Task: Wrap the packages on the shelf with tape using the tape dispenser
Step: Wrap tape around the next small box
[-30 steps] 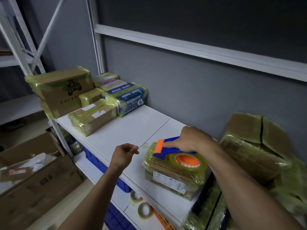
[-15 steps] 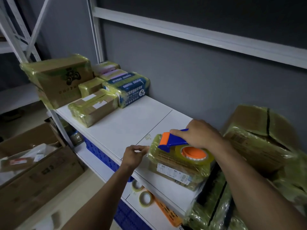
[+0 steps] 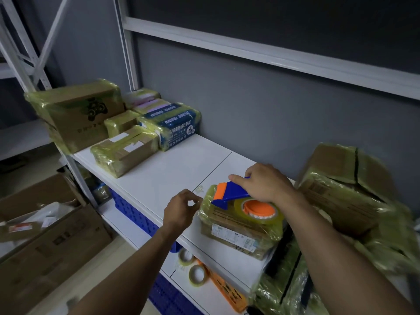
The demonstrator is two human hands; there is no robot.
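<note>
Tape dispenser point(image 3: 234, 190), in the right grip point(image 3: 266, 185): blue body, orange blade guard, orange hub. Tape roll point(image 3: 273, 220) on it: clear, yellowish tint. Package point(image 3: 238, 225) under the right grip: brown cardboard beneath yellow-green film; white label point(image 3: 231, 235) with black print. Shelf point(image 3: 170, 169): white. Box point(image 3: 75, 123), far left of the left grip point(image 3: 181, 208): brown, black game-controller logo, yellow-green film. Packet point(image 3: 172, 127) beside it: dark blue, white lettering. Below the left grip: blue perforated crate point(image 3: 134, 212). Below the right grip: orange crate point(image 3: 227, 289), two yellowish spare rolls point(image 3: 197, 274). Wall point(image 3: 272, 105): grey.
</note>
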